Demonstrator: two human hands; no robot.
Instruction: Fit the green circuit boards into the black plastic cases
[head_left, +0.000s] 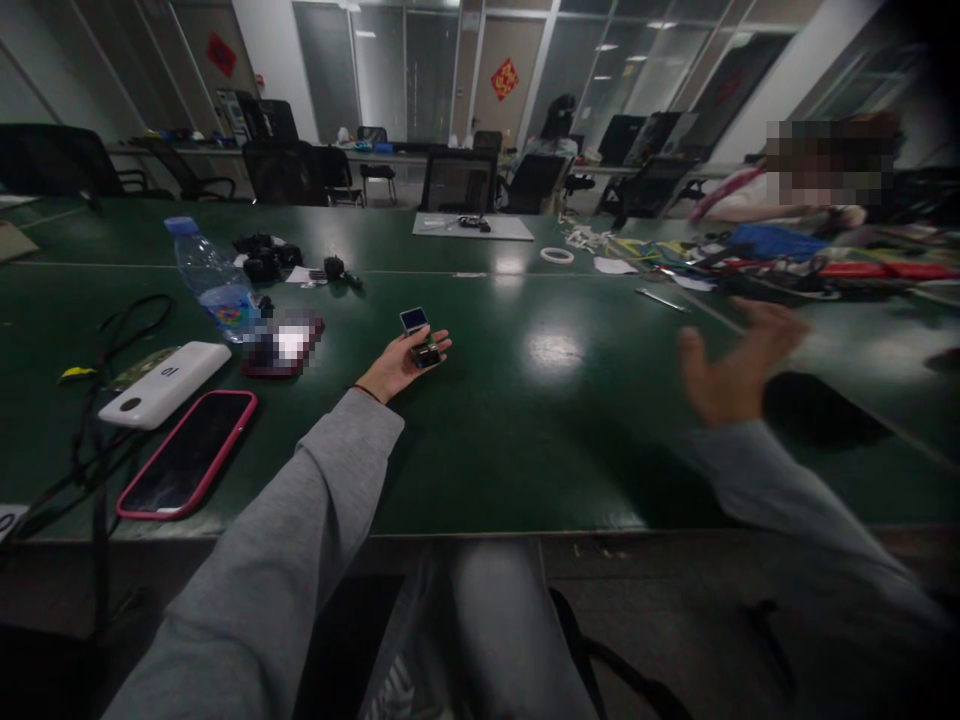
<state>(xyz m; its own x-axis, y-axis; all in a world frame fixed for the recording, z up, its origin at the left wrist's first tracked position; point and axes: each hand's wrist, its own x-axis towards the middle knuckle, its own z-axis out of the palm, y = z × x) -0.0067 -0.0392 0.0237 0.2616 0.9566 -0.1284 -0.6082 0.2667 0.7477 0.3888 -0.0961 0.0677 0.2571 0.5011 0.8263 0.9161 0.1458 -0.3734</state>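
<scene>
My left hand (pixel 397 365) holds a small dark electronic device (pixel 426 353) with a little screen (pixel 413 319) standing up at its far side. The palm faces up, and the thumb rests over the device. On the right, my right hand (pixel 731 370) is raised over the green table (pixel 510 450), blurred by motion, with its thumb apart from its fingers and nothing seen in it.
On the left are a water bottle (pixel 217 285), a white power bank (pixel 165 385), a pink-cased phone (pixel 189 455) and black cables (pixel 94 450). Farther off lie a white tray (pixel 510 228), a tape roll (pixel 556 256) and a metal tool (pixel 661 299). A person (pixel 750 195) sits at the far right.
</scene>
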